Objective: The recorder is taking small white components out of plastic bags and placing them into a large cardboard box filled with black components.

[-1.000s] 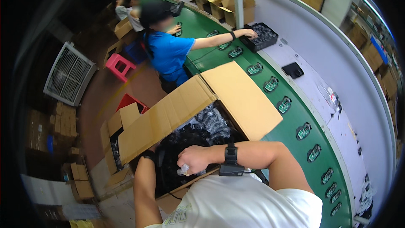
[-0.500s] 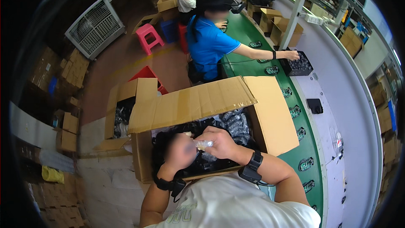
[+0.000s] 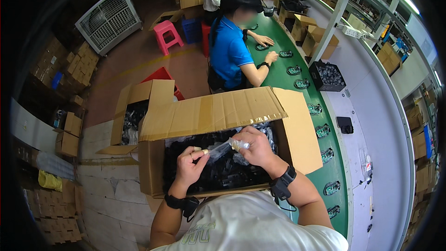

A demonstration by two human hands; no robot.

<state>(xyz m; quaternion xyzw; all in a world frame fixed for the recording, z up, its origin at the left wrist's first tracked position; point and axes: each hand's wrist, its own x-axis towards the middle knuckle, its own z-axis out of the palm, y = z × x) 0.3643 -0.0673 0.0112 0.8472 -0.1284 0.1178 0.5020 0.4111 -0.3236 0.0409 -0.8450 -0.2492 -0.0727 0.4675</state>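
A clear plastic bag [image 3: 220, 150] is stretched between my two hands, above an open cardboard box [image 3: 300, 132]. My left hand [image 3: 189, 167] pinches one end of it between thumb and fingers, which wear pale finger covers. The other end is bunched up in my right hand [image 3: 255, 147], whose fingers are closed round it. Whether anything is inside the bag, I cannot tell. Below my hands the box holds many black plastic parts [image 3: 218, 175], with some clear bags among them toward the far right corner.
To my right runs a green conveyor belt [image 3: 335, 169] with several circuit-board assemblies [image 3: 327, 155]. A co-worker in blue [image 3: 232, 56] reaches onto it ahead. A black bin of small parts [image 3: 327, 76] stands beside the belt. Another open box [image 3: 121, 125] sits to the left, near a pink stool [image 3: 167, 37].
My hands have moved apart, drawing the clear bag out between them. The co-worker's hand has left the black bin, and both of that person's hands are now at the belt.
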